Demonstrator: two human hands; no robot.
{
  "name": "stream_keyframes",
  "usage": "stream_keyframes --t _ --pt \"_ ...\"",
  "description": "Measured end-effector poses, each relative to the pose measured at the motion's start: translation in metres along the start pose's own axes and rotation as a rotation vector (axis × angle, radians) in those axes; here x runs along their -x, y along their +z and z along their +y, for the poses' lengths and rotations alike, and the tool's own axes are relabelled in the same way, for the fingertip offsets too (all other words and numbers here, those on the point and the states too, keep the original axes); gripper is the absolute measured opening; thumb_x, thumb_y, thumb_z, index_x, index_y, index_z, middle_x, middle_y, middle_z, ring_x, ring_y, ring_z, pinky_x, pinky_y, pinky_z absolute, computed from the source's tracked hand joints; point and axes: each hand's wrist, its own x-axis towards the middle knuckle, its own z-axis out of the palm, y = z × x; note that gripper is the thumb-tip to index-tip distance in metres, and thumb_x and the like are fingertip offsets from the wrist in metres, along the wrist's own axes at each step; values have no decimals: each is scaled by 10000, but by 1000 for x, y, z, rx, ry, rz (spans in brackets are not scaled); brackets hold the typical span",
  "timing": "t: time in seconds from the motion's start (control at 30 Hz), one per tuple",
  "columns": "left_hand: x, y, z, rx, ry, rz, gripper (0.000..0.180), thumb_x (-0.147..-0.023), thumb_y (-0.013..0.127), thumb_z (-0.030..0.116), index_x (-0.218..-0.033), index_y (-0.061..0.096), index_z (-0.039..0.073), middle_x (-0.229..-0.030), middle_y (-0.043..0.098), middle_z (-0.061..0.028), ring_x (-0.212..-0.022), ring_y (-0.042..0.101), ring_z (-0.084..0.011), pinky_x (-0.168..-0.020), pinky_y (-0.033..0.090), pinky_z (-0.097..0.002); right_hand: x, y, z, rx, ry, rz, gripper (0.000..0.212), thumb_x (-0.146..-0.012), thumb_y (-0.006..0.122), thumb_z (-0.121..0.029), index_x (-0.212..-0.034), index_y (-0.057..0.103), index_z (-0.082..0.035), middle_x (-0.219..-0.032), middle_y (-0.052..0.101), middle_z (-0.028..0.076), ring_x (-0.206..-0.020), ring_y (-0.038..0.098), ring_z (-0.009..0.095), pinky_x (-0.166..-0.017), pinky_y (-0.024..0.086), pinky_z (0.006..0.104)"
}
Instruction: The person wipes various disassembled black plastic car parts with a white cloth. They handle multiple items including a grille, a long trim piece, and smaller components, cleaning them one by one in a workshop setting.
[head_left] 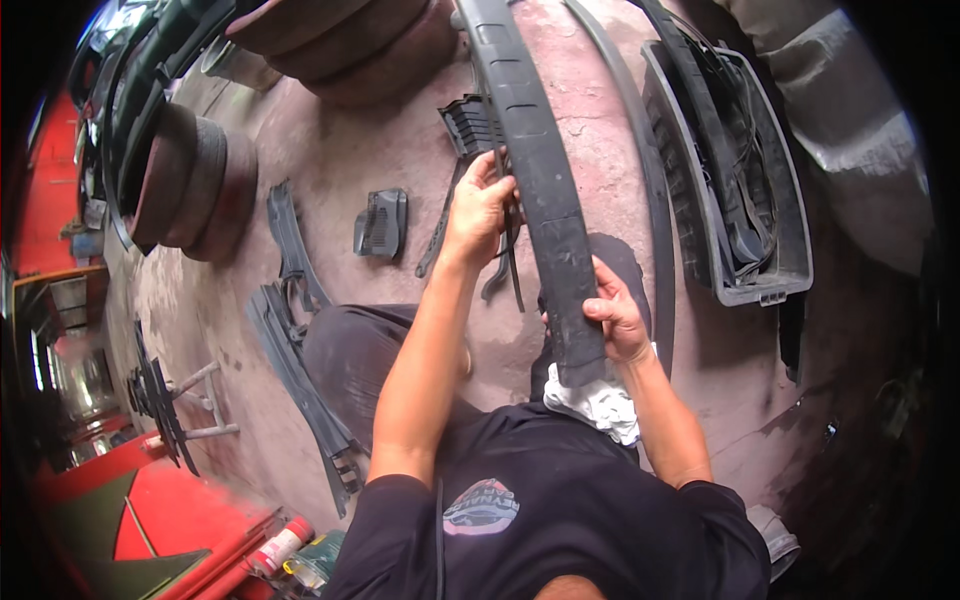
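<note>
A long black plastic trim panel (545, 170) runs from the far edge down to my lap, its surface scuffed and notched along one side. My right hand (617, 312) grips its near end by the right edge, thumb on top and fingers underneath. My left hand (483, 205) is closed at the panel's left edge, fingertips partly hidden. A thin dark strip (515, 265) hangs beside that edge, and I cannot tell whether it is attached. Under the panel's near end lies a crumpled white cloth (598, 405).
A grey bin (795, 220) holding dark trim parts stands at the right, beside a long curved strip (645, 130). Black plastic pieces (380, 222) and long trims (295, 350) lie on the floor at left. Stacked tyres (195, 185) stand beyond; red panels (170, 510) are near left.
</note>
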Motion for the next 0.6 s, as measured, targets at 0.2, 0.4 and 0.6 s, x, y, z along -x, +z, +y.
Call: stream_keyframes --t 0.2,0.4,0.6 --pt "3 -13 -21 122 82 53 479 -1102 461 443 -1326 560 31 -1109 700 -54 -912 682 -109 -760 562 -278 -5 2 9 91 63 -31 768 -810 712 -3 -1513 404 33 -1252 677 173 -1051 724 263 -937 605 376" --pt "19 -15 -13 429 -18 -303 724 -1061 402 604 -1406 505 -23 -1303 627 -172 -1130 671 -304 -896 599 -415 -7 -4 27 77 102 -74 730 -848 666 -5 -1531 412 29 -1401 601 108 -1235 606 178 -1067 488 342" --pt "7 -22 -27 326 -53 -143 805 -991 492 665 -1306 525 -75 -1138 667 -203 -898 735 -302 -793 650 -413 13 -4 23 863 -10 -11 671 -897 704 -106 -1501 446 35 -1336 634 133 -1133 661 306 -1011 505 380"
